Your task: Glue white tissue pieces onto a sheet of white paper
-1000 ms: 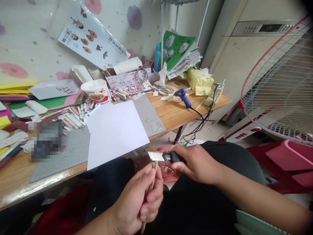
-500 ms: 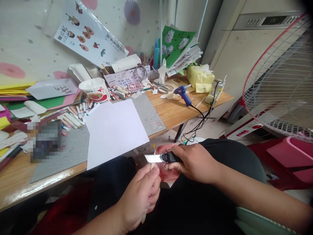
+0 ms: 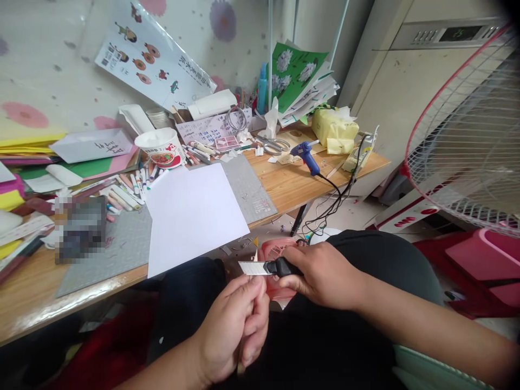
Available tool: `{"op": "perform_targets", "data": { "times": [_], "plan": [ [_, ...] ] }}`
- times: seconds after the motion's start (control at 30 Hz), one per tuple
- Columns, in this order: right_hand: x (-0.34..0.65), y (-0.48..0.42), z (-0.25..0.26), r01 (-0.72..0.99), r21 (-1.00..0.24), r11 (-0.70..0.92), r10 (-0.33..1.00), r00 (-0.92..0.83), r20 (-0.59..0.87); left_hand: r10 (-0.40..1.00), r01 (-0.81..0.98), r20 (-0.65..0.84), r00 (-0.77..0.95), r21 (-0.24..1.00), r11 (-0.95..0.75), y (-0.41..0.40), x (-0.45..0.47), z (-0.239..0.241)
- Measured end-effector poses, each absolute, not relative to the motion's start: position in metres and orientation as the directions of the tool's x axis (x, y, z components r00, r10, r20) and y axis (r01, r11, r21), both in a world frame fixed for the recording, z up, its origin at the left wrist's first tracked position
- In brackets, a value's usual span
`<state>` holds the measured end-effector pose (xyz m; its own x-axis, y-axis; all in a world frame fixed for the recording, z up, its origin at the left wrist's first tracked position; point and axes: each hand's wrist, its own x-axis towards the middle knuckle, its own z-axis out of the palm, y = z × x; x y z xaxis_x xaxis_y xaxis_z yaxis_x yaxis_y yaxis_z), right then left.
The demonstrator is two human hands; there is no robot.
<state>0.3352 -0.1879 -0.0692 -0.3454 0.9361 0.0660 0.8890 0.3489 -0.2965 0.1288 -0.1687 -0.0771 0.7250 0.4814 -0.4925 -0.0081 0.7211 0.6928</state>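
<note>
Our right hand (image 3: 325, 273) grips the utility knife (image 3: 266, 267) over our lap, just below the surface (image 3: 292, 187) edge; our left hand (image 3: 235, 330) pinches the thin stick (image 3: 255, 255) against the blade; a slip could nick those fingers; the stick's tip shows shorter than a second ago.

Both hands meet low over the lap.
The left hand (image 3: 235, 327) is fisted, thumb up; the right hand (image 3: 320, 273), just beyond it, is curled closed.
</note>
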Motion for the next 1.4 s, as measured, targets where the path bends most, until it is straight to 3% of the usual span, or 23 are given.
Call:
{"op": "perform_targets", "data": {
  "times": [0.1,0.3,0.4,0.57,0.73,0.83,0.93,1.07,1.3,1.4],
  "plan": [
    [0.335,-0.188,-0.072,0.888,-0.29,0.357,0.933,-0.35,0.078,0.466,-0.035,-0.499,0.73,0.654,0.755,-0.169,0.126,-0.076],
    [0.35,-0.18,-0.067,0.923,-0.33,0.199,0.978,-0.209,0.005,0.392,-0.095,-0.424,0.817,0.571,0.815,-0.171,0.124,-0.072],
    [0.345,-0.185,-0.065,0.877,-0.385,0.288,0.952,-0.307,0.012,0.402,-0.118,-0.425,0.811,0.554,0.824,-0.17,0.124,-0.074],
    [0.337,-0.187,-0.068,0.848,-0.359,0.39,0.916,-0.395,0.063,0.351,-0.131,-0.375,0.858,0.5,0.856,-0.169,0.122,-0.076],
    [0.351,-0.178,-0.068,0.915,-0.36,0.184,0.981,-0.195,0.005,0.316,-0.15,-0.275,0.908,0.491,0.858,-0.169,0.122,-0.078],
    [0.353,-0.179,-0.067,0.904,-0.375,0.207,0.974,-0.225,-0.004,0.341,-0.131,-0.372,0.863,0.488,0.863,-0.168,0.124,-0.077],
    [0.346,-0.184,-0.067,0.881,-0.386,0.273,0.955,-0.297,-0.002,0.48,-0.128,-0.473,0.739,0.601,0.789,-0.167,0.126,-0.074],
    [0.336,-0.188,-0.072,0.9,-0.312,0.304,0.949,-0.315,0.016,0.693,-0.122,-0.437,0.573,0.791,0.6,-0.167,0.129,-0.075],
    [0.328,-0.187,-0.073,0.935,-0.193,0.298,0.953,-0.304,-0.003,0.764,0.11,-0.375,0.525,0.92,0.376,-0.164,0.125,-0.092],
    [0.33,-0.186,-0.073,0.952,-0.159,0.26,0.964,-0.266,-0.016,0.764,0.125,-0.332,0.553,0.94,0.318,-0.16,0.123,-0.091]
  ]
}}
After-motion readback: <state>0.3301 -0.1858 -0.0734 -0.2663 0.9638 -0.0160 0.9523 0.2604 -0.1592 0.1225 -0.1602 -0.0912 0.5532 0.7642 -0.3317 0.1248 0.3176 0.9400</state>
